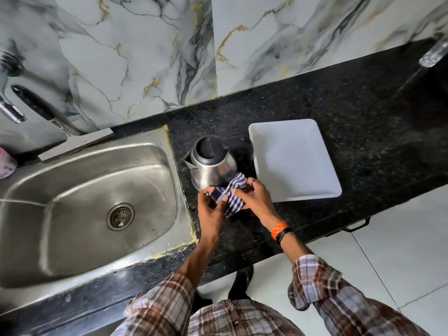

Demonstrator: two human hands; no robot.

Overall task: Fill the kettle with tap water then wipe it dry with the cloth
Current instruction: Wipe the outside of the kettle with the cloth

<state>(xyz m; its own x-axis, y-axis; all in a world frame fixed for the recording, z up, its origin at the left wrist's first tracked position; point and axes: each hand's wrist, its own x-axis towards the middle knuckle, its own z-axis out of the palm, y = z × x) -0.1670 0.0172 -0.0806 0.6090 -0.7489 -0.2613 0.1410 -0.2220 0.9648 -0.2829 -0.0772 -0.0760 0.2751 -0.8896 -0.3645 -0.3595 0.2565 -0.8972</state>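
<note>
A steel kettle (211, 166) with a closed black lid stands upright on the black counter, between the sink and a white tray. Its spout points left toward the sink. A blue-and-white striped cloth (229, 194) is bunched just in front of the kettle's lower side, its upper end touching the steel wall. My left hand (210, 209) grips the cloth's left end. My right hand (254, 194) grips its right part, a ring on one finger. The kettle's handle is mostly hidden behind its body.
A steel sink (87, 204) with a round drain lies to the left, with a tap (11, 110) at the far left edge. An empty white tray (294, 158) sits right of the kettle. The black granite counter (363, 112) runs to the marble wall.
</note>
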